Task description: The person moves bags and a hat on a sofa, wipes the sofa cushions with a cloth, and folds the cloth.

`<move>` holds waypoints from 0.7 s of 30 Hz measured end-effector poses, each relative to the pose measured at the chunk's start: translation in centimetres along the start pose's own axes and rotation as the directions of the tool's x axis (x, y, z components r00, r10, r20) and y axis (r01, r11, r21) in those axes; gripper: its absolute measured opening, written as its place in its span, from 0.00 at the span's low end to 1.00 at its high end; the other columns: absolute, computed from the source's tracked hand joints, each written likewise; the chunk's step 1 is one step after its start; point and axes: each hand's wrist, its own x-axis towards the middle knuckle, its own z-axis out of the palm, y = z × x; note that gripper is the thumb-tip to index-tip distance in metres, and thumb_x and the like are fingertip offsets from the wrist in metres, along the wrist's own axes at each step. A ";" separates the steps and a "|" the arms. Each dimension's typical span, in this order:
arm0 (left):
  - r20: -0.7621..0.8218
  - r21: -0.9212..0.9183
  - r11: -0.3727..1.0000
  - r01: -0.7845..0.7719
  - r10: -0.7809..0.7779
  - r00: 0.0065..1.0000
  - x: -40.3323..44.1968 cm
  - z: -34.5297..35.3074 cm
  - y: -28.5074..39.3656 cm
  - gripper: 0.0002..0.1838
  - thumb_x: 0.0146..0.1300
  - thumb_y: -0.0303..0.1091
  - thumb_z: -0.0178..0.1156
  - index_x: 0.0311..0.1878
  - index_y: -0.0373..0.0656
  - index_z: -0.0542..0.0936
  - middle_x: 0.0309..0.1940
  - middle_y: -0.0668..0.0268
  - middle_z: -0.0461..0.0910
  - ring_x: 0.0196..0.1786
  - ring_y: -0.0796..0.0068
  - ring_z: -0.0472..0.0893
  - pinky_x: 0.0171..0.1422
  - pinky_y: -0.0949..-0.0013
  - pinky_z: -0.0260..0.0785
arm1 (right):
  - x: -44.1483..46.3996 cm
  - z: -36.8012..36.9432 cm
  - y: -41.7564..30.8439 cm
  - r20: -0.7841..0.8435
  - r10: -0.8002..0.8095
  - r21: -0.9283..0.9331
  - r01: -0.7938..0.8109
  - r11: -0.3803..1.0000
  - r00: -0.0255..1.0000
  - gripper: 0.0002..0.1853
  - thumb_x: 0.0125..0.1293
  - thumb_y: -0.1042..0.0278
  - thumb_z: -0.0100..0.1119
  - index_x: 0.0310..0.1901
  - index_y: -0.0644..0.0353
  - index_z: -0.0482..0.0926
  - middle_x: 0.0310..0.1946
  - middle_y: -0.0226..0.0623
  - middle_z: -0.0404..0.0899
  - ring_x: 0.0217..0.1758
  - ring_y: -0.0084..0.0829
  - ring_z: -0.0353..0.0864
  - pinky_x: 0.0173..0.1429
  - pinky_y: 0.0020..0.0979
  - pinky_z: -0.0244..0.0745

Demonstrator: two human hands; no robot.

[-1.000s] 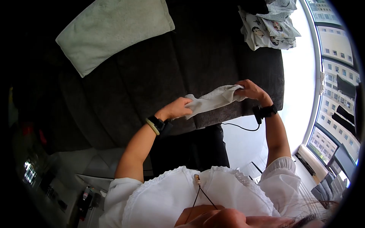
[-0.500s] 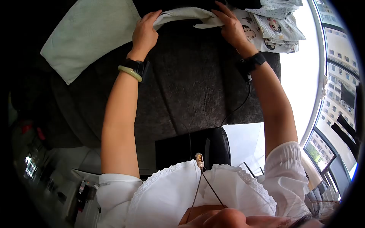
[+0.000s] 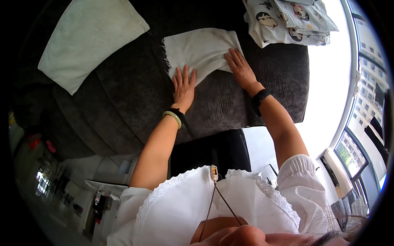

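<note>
A white cloth (image 3: pixel 201 47) with a frayed left edge lies spread on the dark grey sofa (image 3: pixel 217 100), somewhat creased at its near side. My left hand (image 3: pixel 184 88) rests flat on the cloth's near left corner, fingers stretched out. On the right part of the cloth, near its edge, my right hand (image 3: pixel 242 71) lies with fingers extended and pointing away from me. Neither hand grips the fabric. A pale bangle (image 3: pixel 173 118) and a dark band circle my left wrist; another dark band (image 3: pixel 261 97) is on the right one.
To the left on the sofa lies a pale green-white cushion (image 3: pixel 92 41). A stack of folded, cartoon-printed fabric (image 3: pixel 291 24) sits at the back right. Beyond the sofa's right end is a bright window (image 3: pixel 353 151). A black seat (image 3: pixel 209 153) stands between me and the sofa.
The cloth was held up between both hands at the sofa's far side. Now it lies spread nearer to me, both hands have come closer, and the fingers have opened flat on it.
</note>
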 end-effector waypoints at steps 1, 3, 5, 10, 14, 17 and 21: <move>0.034 0.009 1.000 -0.010 0.010 0.999 -1.7 1.0 1.1 0.36 0.62 0.18 0.48 0.74 0.46 0.54 0.76 0.49 0.39 0.76 0.35 0.38 0.75 0.35 0.40 | -2.1 0.0 -1.0 0.025 0.031 0.019 -0.032 0.999 0.999 0.33 0.58 0.81 0.50 0.68 0.57 0.62 0.73 0.45 0.52 0.76 0.45 0.52 0.77 0.40 0.54; 0.080 0.007 0.999 -0.042 0.041 0.996 -5.1 3.0 3.1 0.36 0.62 0.19 0.49 0.74 0.44 0.54 0.76 0.46 0.38 0.75 0.32 0.37 0.74 0.33 0.41 | -6.7 0.2 -3.3 0.080 0.092 0.031 -0.095 0.995 0.993 0.33 0.58 0.81 0.49 0.68 0.59 0.61 0.73 0.47 0.52 0.76 0.46 0.52 0.76 0.42 0.54; 0.087 -0.010 0.996 -0.090 0.091 0.992 -8.5 5.0 4.8 0.34 0.63 0.20 0.49 0.74 0.43 0.55 0.75 0.44 0.38 0.75 0.29 0.38 0.73 0.33 0.44 | -11.7 0.9 -5.6 0.143 0.164 0.047 -0.172 0.984 0.976 0.33 0.58 0.81 0.49 0.68 0.61 0.60 0.73 0.50 0.51 0.76 0.48 0.52 0.76 0.43 0.54; 0.245 -0.024 0.977 -0.214 0.213 0.946 -16.3 8.6 7.7 0.32 0.65 0.23 0.48 0.73 0.44 0.58 0.76 0.46 0.38 0.75 0.31 0.40 0.73 0.34 0.46 | -23.9 3.3 -10.4 0.236 0.304 0.059 -0.326 0.944 0.923 0.32 0.58 0.81 0.49 0.67 0.65 0.59 0.72 0.56 0.49 0.75 0.52 0.50 0.77 0.43 0.51; 0.341 -0.062 0.957 -0.282 0.286 0.896 -20.8 11.1 9.0 0.30 0.66 0.24 0.46 0.72 0.45 0.60 0.76 0.48 0.40 0.75 0.32 0.41 0.73 0.37 0.47 | -31.4 4.5 -13.0 0.327 0.375 0.089 -0.423 0.902 0.867 0.32 0.57 0.82 0.51 0.66 0.65 0.61 0.71 0.56 0.52 0.74 0.53 0.54 0.74 0.43 0.55; 0.444 -0.191 0.939 -0.285 0.342 0.828 -23.0 11.7 9.8 0.30 0.63 0.21 0.48 0.70 0.47 0.65 0.74 0.48 0.46 0.75 0.36 0.44 0.74 0.41 0.47 | -37.6 7.5 -13.1 0.831 0.282 0.216 -0.745 0.631 0.480 0.27 0.53 0.79 0.54 0.59 0.62 0.71 0.63 0.54 0.67 0.66 0.52 0.68 0.67 0.40 0.66; 0.763 -0.366 0.930 -0.031 0.319 0.563 -22.3 9.1 11.3 0.24 0.59 0.22 0.50 0.58 0.53 0.78 0.57 0.56 0.76 0.61 0.50 0.73 0.64 0.53 0.65 | -38.8 6.0 -12.6 0.800 0.306 0.249 -0.749 0.614 0.517 0.13 0.50 0.70 0.58 0.40 0.60 0.82 0.39 0.51 0.82 0.48 0.51 0.80 0.54 0.44 0.75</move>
